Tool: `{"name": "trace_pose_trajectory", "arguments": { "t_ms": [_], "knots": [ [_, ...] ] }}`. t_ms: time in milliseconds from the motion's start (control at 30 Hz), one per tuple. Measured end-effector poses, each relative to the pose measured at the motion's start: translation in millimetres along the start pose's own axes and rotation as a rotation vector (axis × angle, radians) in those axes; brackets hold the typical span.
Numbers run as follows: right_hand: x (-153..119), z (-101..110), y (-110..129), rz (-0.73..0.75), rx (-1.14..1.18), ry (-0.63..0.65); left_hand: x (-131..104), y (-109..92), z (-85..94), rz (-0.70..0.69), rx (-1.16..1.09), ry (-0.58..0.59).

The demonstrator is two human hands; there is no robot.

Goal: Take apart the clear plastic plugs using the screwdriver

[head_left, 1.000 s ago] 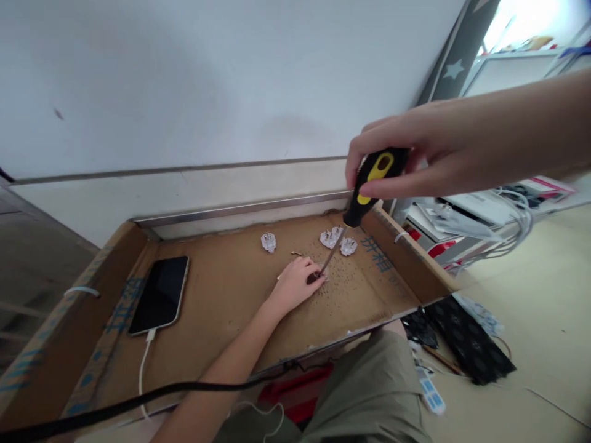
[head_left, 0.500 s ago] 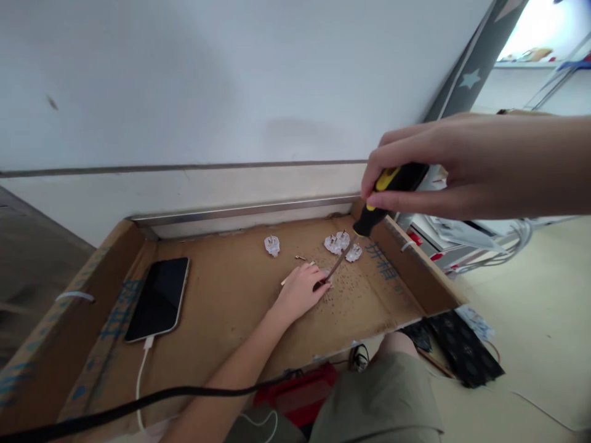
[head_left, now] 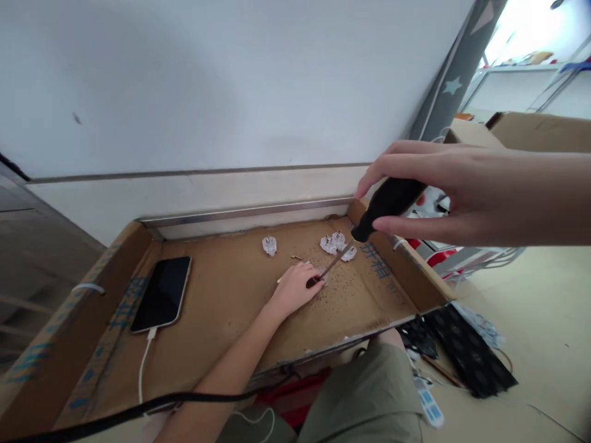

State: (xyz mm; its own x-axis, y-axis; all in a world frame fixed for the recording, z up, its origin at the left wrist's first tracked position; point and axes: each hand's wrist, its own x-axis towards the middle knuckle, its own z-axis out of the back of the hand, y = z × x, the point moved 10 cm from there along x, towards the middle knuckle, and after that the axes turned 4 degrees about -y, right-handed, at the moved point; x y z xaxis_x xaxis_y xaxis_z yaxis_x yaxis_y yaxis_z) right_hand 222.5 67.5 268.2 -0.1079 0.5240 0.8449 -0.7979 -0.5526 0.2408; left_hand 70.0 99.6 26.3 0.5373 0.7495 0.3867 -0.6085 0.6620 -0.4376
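My right hand holds a screwdriver by its black handle, the thumb below and the fingers above in a loose grip. The shaft slants down to the left, its tip at the fingers of my left hand. Closed low over the cardboard, that hand steadies a clear plastic plug piece, mostly hidden under the fingers. Just beyond the shaft sit several clear plugs with their pins up. Another clear plug lies farther left. Tiny screws are scattered right of my left hand, and a small brass pin lies behind it.
All this lies in a shallow cardboard tray with raised sides. A phone on a white cable is at its left. A black cord crosses the front. White wall panels stand behind; boxes and cables are at right.
The view has shifted slightly. My right hand has turned the screwdriver, its yellow marking out of sight now, and its fingers are more extended. My left hand stays at the same spot.
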Motion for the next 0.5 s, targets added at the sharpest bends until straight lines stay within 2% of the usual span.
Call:
{"name": "trace_pose_trajectory", "arguments": {
  "t_ms": [67, 133, 200, 267, 300, 333, 433, 500],
  "knots": [
    [0, 2, 6, 0.016, 0.022, 0.038, 1, 0, 1.1, 0.01, -0.006, -0.007],
    [11, 3, 25, 0.06, 0.057, 0.13, 1, 1, 1.8, 0.022, -0.004, -0.002],
    [22, -8, 51, 0.166, 0.081, 0.353, 1, 1, 2.0, 0.034, -0.003, 0.008],
    [17, -28, 72, 0.329, 0.038, 0.675, 1, 3, 1.9, 0.047, -0.01, 0.012],
    [16, -31, 74, 0.361, 0.016, 0.729, 1, 4, 1.9, 0.053, -0.015, 0.01],
    [18, -31, 71, 0.354, 0.013, 0.701, 1, 5, 1.6, 0.055, -0.019, 0.009],
    [25, -6, 34, 0.134, 0.06, 0.26, 1, 5, 0.2, 0.047, -0.022, 0.008],
    [8, 4, 10, 0.047, 0.045, 0.078, 1, 5, -0.1, 0.04, -0.023, 0.007]
  ]
}}
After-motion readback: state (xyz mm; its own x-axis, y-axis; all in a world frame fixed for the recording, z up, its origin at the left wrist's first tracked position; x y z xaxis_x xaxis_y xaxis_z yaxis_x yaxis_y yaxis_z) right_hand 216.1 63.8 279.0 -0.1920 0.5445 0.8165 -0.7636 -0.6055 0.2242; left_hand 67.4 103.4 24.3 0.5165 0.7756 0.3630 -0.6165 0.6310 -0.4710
